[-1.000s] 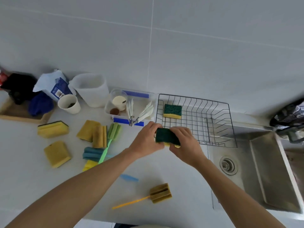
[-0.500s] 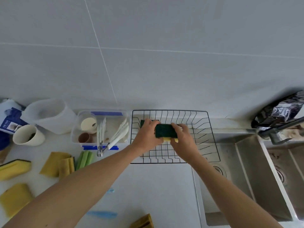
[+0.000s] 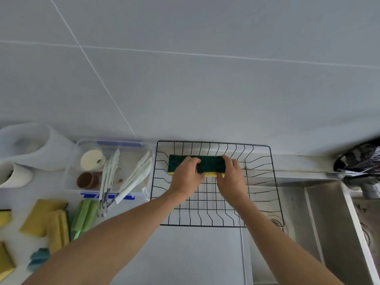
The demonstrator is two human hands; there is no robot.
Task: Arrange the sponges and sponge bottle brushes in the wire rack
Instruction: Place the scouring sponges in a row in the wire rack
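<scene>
Both hands are inside the wire rack (image 3: 213, 225), at its far side. The left hand (image 3: 186, 178) and the right hand (image 3: 231, 177) each have fingers curled over a green-topped sponge with a yellow base (image 3: 209, 164), the left on its left end, the right on its right end, so the sponge is held between them. It sits low against the back of the rack; whether it already rests on the wires cannot be told. Just to its left, touching or nearly touching it end to end, is a second green-topped sponge (image 3: 176, 162), partly hidden by the left hand's fingers, so the 2 read as 1 long green strip along the rack's rear wall.

The black rack stands on the white counter (image 3: 185, 254), its right part overhanging the steel sink (image 3: 320, 219). A drain shows under the rack's near right corner.

Left of the rack, just beside it, is a clear plastic tub (image 3: 115, 167) with blue clips holding a cream-topped cup, a brown cup and white tongs (image 3: 123, 179) that stick out over its near edge. Nearer the viewer lie a green sponge bottle brush (image 3: 84, 217), yellow sponges (image 3: 47, 219) overlapping each other, and a blue sponge brush head (image 3: 39, 258) at the left forearm's edge. More yellow sponges are cut off at the left border.

Behind the tub stand a translucent white jug (image 3: 35, 147) and a white mug (image 3: 14, 175). A faucet base (image 3: 366, 186) and a dark crumpled bag sit at the far right.
</scene>
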